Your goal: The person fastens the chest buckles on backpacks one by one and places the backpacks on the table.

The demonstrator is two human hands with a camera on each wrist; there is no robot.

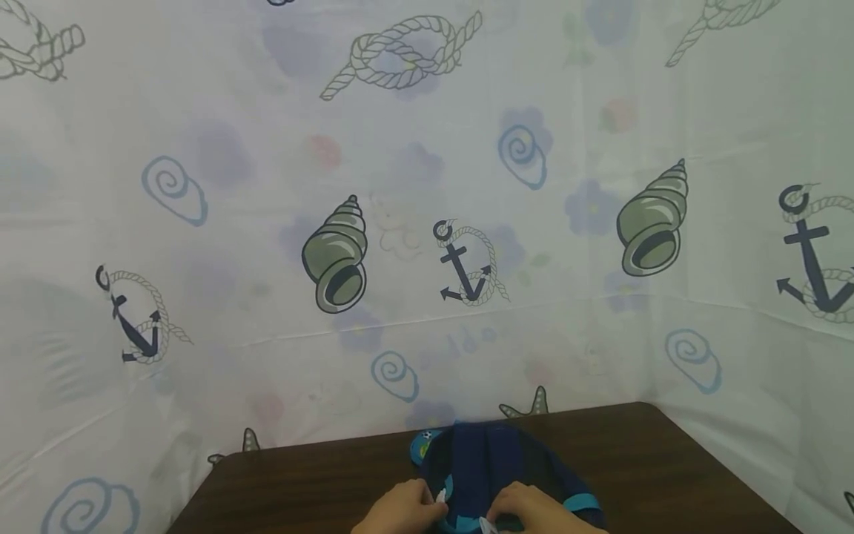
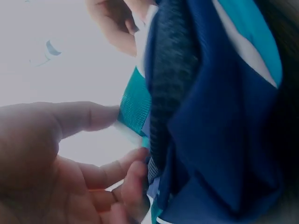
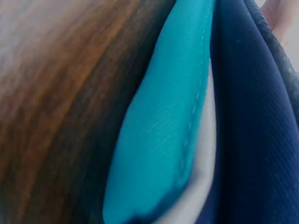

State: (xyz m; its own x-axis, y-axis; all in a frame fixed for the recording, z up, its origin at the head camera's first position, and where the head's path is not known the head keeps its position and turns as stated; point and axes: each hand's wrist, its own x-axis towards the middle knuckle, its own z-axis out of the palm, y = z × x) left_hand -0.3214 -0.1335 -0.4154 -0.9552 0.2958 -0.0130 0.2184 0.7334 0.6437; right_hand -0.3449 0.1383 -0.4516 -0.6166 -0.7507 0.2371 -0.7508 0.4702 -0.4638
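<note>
Both my hands pinch the navy backpack (image 1: 490, 463) at the table's (image 1: 667, 460) near edge: head view shows left hand (image 1: 400, 510) and right hand (image 1: 534, 512), left wrist view alone shows my fingers (image 2: 126, 172) on teal trim (image 2: 135, 105).

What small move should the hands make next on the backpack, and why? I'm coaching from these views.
Probably draw the two hands apart to spread the opening. The left hand and right hand both pinch the near edge of the backpack, which lies on the table with its fabric bunched and folded together.

The navy backpack (image 1: 497, 463) with teal trim lies flat on my dark wooden bench (image 1: 667, 475), close to me, its teal-edged opening toward me.
</note>
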